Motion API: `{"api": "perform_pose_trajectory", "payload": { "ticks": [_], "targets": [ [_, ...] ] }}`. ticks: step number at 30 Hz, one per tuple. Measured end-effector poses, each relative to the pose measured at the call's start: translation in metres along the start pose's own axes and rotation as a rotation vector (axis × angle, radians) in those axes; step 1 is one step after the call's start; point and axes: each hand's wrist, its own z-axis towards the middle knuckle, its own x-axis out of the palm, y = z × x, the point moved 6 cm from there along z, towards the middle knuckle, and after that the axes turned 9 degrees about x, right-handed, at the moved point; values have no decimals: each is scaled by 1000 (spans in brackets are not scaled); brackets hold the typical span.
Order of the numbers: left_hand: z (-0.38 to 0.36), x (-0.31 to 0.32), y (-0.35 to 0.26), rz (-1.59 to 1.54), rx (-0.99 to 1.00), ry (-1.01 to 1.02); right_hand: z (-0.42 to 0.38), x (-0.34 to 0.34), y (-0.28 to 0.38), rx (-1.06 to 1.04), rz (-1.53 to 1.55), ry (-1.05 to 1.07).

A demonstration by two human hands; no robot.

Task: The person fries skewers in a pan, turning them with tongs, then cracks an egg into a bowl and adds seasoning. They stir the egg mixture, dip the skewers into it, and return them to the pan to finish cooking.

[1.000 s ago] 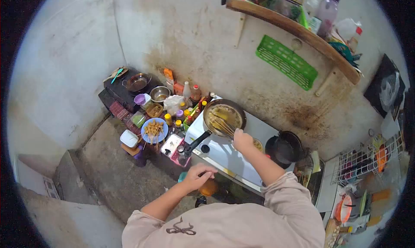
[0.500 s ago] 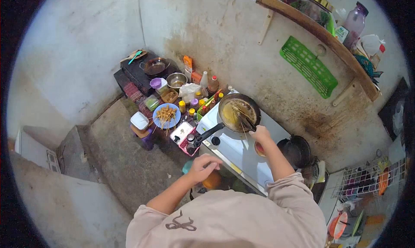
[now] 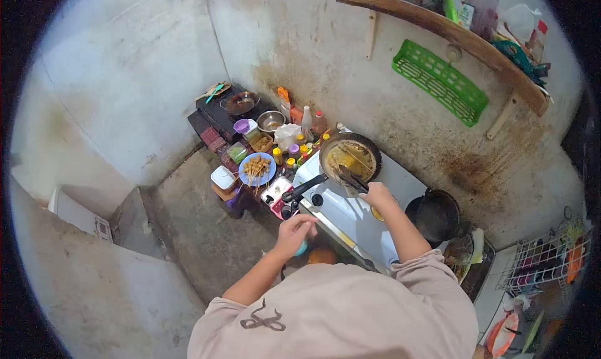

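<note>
My right hand (image 3: 378, 196) is closed round the grip of dark tongs (image 3: 354, 181), whose tips reach into the frying pan (image 3: 379, 161). Yellowish oil and thin skewers lie in the pan, though the food on them is hard to make out. The pan sits on a white stove (image 3: 357, 220), its black handle pointing left toward me. Held low in front of the stove edge, my left hand (image 3: 295, 234) is empty, fingers loosely bent and apart from the handle.
A blue plate (image 3: 270, 173) of skewered food stands left, among several bottles, a metal bowl (image 3: 271, 120) and a white-lidded tub (image 3: 223, 177). A black wok (image 3: 433, 216) is at the stove's right. Above runs a wooden shelf (image 3: 438, 24) with a green rack (image 3: 438, 83) below.
The view has shifted, so the scene sits slightly to the right. The tongs have turned within the pan, and my left hand's fingers have curled a little, nearer the pan handle.
</note>
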Motion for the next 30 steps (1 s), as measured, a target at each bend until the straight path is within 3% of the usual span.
{"api": "perform_pose_trajectory", "payload": {
  "ticks": [11,14,17,21,22,25,28,30],
  "targets": [
    [-8,-4,-10,120,54,-116,30,-45,-21,94,31,-96],
    [-12,-1,-16,102,41,-152,78,-23,-15,84,33,-190],
    [-16,-8,-12,165,82,-158,91,-16,0,34,-103,-121],
    [-21,-20,-5,168,65,-243,127,10,-23,201,32,-195],
    [-21,-25,0,152,72,-251,83,-21,-8,72,-104,-137],
    [-30,-51,32,195,5,-337,66,-26,-20,31,-116,-57],
    [-45,-77,66,97,-74,-450,58,-27,-35,52,-118,-109],
    [-52,-87,85,113,-141,-486,40,-40,-34,53,-116,-5]
  ]
}}
